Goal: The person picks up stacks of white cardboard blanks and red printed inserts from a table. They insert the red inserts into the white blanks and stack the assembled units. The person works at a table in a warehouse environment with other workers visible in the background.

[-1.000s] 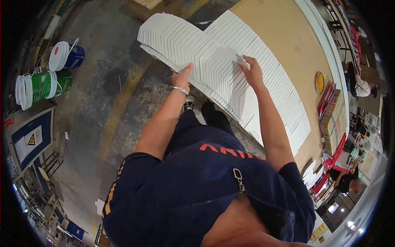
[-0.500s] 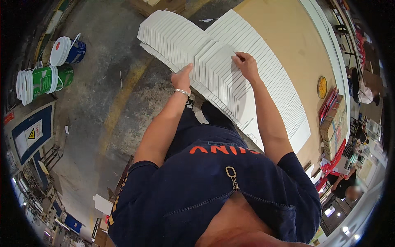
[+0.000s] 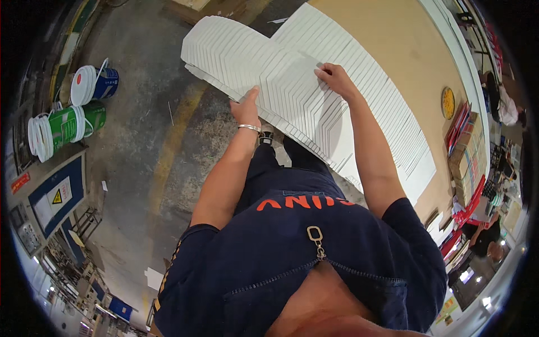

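Many thin white card sheets (image 3: 292, 78) lie fanned in overlapping rows on the table, their stepped edges making long parallel lines. The row nearest me juts past the table's near edge. My left hand (image 3: 245, 109) grips that row's near edge, its thumb on top and the other fingers mostly hidden at the edge. Over the middle of the fan is my right hand (image 3: 338, 81), fingers curled and tips drawn together at the sheets' edges. Whether a sheet is between those fingertips is too small to tell.
Behind the sheets stretches the tan tabletop (image 3: 404, 39). A round yellow container (image 3: 447, 103) and a plaid-patterned stack (image 3: 469, 154) are at its right. Buckets, one blue (image 3: 106, 82) and one green (image 3: 63, 124), stand on the floor at left. A cardboard box (image 3: 208, 7) is beyond. Another person (image 3: 487, 236) is far right.
My right hand has shifted slightly, its fingers curling in more over the sheets. The left hand keeps its place at the near edge. The whole view has turned a little.
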`<state>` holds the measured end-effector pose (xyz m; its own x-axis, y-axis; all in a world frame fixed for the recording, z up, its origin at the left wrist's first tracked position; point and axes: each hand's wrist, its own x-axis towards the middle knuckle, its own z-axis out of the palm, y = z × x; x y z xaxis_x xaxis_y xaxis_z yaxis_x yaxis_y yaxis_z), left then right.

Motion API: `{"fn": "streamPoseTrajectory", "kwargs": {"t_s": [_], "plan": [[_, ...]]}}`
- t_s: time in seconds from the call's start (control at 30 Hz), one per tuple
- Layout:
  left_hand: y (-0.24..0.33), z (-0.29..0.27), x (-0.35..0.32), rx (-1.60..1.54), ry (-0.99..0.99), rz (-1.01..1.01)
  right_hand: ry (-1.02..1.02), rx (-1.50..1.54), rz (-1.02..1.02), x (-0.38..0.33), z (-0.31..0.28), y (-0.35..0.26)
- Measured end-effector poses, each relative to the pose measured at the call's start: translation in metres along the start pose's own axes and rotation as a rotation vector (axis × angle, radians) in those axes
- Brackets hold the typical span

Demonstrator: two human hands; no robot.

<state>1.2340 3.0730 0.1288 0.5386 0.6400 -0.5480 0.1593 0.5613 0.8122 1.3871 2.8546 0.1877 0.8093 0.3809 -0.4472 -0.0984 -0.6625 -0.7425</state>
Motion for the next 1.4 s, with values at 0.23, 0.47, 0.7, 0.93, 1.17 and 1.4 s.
{"fn": "streamPoseTrajectory", "kwargs": {"t_s": [0.23, 0.47, 0.7, 0.93, 1.17, 1.4], "plan": [[0.003, 0.000, 0.001, 0.049, 0.110, -0.041, -0.019, -0.072, -0.008, 0.008, 0.002, 0.010], [0.001, -0.001, 0.001, 0.104, 0.071, -0.045, 0.030, -0.009, 0.053, 0.002, 0.006, 0.007], [0.006, 0.005, -0.005, 0.125, 0.151, -0.043, 0.100, -0.102, 0.008, 0.000, 0.011, 0.004], [0.010, 0.010, -0.018, -0.026, 0.044, -0.112, 0.086, 0.014, -0.037, -0.003, 0.010, 0.010], [-0.005, 0.007, -0.018, 0.055, -0.007, -0.063, 0.060, 0.018, -0.017, -0.015, -0.003, 0.000], [-0.004, 0.010, -0.031, 0.039, -0.023, -0.122, 0.067, 0.085, -0.017, -0.016, -0.007, 0.017]]}}
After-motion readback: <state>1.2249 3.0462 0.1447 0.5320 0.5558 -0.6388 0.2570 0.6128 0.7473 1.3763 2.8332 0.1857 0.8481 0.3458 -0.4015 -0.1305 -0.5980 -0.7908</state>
